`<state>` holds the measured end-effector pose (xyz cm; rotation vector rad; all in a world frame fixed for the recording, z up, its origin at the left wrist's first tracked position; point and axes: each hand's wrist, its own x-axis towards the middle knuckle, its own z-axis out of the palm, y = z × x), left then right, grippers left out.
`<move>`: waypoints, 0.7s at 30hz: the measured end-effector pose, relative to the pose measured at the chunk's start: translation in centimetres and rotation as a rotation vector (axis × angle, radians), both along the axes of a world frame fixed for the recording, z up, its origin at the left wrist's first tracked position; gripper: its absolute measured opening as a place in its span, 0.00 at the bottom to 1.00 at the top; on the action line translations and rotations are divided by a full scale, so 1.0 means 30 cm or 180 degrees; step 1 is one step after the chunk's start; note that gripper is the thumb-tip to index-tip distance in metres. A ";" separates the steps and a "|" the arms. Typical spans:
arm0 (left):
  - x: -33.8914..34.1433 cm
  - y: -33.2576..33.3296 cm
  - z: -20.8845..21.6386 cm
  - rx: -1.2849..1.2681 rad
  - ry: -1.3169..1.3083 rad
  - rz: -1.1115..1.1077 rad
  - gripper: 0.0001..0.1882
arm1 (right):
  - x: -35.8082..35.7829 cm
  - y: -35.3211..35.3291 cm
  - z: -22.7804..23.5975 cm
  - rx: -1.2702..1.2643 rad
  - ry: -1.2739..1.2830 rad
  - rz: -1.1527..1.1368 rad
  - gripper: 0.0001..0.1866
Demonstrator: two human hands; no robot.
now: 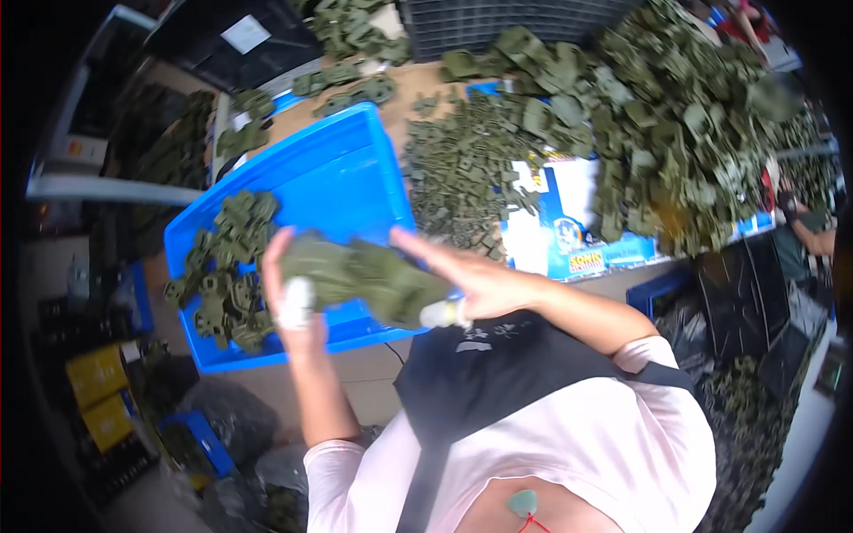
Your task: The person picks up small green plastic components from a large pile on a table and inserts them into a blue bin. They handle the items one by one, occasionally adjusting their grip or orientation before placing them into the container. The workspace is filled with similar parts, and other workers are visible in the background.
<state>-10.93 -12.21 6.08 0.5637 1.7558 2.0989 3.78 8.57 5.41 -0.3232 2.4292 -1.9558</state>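
Between my two hands is a motion-blurred stack of olive-green moulded plastic parts. My left hand closes on its left end, with a white wrap on one digit. At the other end my right hand grips the stack between a white-wrapped thumb and its fingers. Below the stack stands a blue plastic bin; more olive-green parts are piled in its left side. Blur hides the exact shape of the held parts.
Beyond the bin, a worktable carries a heap of small green pieces and a larger mound of green parts. A printed blue-and-white box lies among them. Black crates stand at the back. Yellow boxes sit lower left. Another person's arm shows far right.
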 end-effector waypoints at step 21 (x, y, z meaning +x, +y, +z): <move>0.233 0.189 -0.308 0.0867 -0.2898 -0.1696 0.52 | 0.345 0.355 -0.595 0.2738 -0.0473 -0.2088 0.36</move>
